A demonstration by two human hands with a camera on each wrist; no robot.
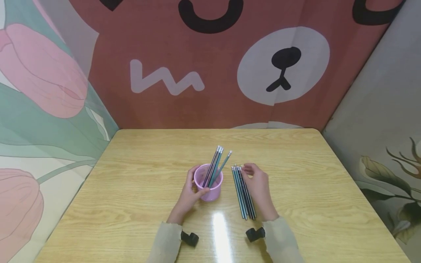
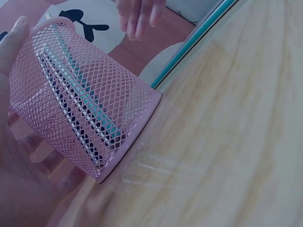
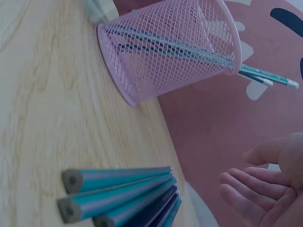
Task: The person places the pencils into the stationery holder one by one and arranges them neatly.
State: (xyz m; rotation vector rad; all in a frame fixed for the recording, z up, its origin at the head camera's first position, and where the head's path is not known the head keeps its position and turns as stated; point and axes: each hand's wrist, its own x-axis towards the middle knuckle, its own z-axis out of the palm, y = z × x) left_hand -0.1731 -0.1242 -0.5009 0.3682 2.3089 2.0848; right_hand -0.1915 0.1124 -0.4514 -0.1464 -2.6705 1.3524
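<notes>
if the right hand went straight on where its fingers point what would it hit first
Probably the far ends of the loose pencils: the right hand has its fingers directed down toward them, though the remaining gap, if any, is hard to judge.

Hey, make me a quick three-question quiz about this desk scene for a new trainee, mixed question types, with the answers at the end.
1. True or false: the left hand is holding the pink cup.

2. Multiple choice: where do the loose pencils lie?
A) Inside the pink cup
B) On the table, to the person's right of the pink cup
C) On the person's left sleeve

3. Fill in the blank: the wrist views show that the wall of the pink cup is made of ______.

Key: 1. True. 2. B. 3. Mesh.
</notes>
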